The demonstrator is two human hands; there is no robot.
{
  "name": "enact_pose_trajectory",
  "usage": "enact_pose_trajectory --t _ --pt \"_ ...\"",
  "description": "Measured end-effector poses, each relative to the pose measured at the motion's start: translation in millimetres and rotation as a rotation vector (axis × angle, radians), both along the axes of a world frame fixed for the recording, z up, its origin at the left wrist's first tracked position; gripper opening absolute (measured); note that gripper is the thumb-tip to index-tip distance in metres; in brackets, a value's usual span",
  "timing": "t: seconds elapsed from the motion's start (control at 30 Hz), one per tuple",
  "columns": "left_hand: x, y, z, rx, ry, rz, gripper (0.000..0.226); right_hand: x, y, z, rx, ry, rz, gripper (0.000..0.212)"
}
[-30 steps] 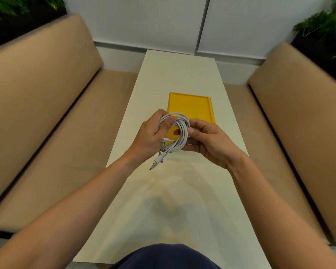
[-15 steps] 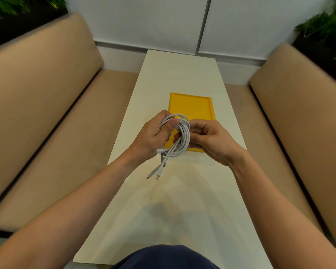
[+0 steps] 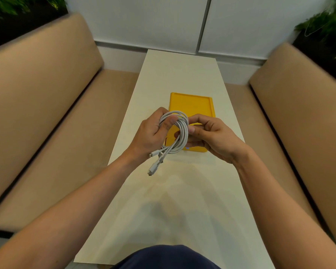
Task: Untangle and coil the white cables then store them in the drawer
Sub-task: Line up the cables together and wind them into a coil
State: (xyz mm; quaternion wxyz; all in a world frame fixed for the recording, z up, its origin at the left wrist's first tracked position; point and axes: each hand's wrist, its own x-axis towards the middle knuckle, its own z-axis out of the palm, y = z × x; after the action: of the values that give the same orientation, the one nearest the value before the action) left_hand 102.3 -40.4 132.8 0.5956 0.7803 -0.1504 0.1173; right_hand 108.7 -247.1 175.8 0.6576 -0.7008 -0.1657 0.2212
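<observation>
White cables (image 3: 179,131), coiled: loose plug ends had slipped lower (coiling near done), left fingers (image 3: 168,123) and right fingers (image 3: 197,131) pinching the loops.

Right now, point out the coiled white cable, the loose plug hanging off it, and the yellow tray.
coiled white cable (image 3: 183,133): head view, right side of the loops.
loose plug (image 3: 151,170): head view, connector body at the dangling end.
yellow tray (image 3: 190,102): head view, bare floor near its far rim.

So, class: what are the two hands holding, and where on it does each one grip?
A coil of white cables: the left hand grips its left side, the right hand pinches its right side; the plug ends hang free below.
</observation>
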Motion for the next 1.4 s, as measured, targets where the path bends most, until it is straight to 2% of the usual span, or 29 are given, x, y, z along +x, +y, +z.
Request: enact_pose_trajectory --t 0.1,0.2,0.27,0.33,0.37,0.47,0.57,0.73,0.9,1.0,1.17,1.27,1.4 --pt "0 -3 5 0.078 -0.047 0.018 0.021 0 -2 -4 -0.032 0.032 0.061 0.025" --pt "1 -7 11 0.143 -0.083 0.071 0.023 -2 -5 0 0.094 0.103 0.100 0.027" --pt "2 -9 11 0.196 -0.107 0.095 0.022 -4 -3 3 0.118 0.112 0.064 0.047" --pt "3 -9 10 0.214 -0.112 0.111 0.018 -8 7 2 0.006 -0.025 -0.017 0.064" --pt "2 -8 10 0.203 -0.106 0.114 0.018 -12 15 0 -0.066 -0.123 -0.066 0.062" --pt "3 -3 9 0.155 -0.055 0.108 0.021 -18 33 -13 -0.277 -0.361 -0.254 0.027" --pt "0 2 8 0.124 -0.010 0.086 0.025 -19 41 -19 -0.488 -0.441 -0.286 0.018" --pt "-5 -2 10 0.054 -0.005 -0.018 0.031 -17 44 -4 -0.738 -0.496 -0.237 0.031" --pt "-3 -1 11 -0.023 0.105 -0.086 0.030 -12 38 -6 -1.017 -0.638 -0.258 0.045" --pt "-4 0 12 -0.176 0.281 -0.125 0.044 -9 35 -7 -1.043 -0.634 -0.239 0.045" --pt "-2 8 12 -0.317 0.483 -0.311 0.035 -9 33 -15 -1.042 -0.616 -0.211 0.044" --pt "1 12 16 -0.276 0.549 -0.323 0.035 -8 32 -18 -1.057 -0.636 -0.200 0.042" --pt "-2 5 27 -0.177 0.513 -0.234 0.033 -5 33 -17 -1.065 -0.654 -0.206 0.042"
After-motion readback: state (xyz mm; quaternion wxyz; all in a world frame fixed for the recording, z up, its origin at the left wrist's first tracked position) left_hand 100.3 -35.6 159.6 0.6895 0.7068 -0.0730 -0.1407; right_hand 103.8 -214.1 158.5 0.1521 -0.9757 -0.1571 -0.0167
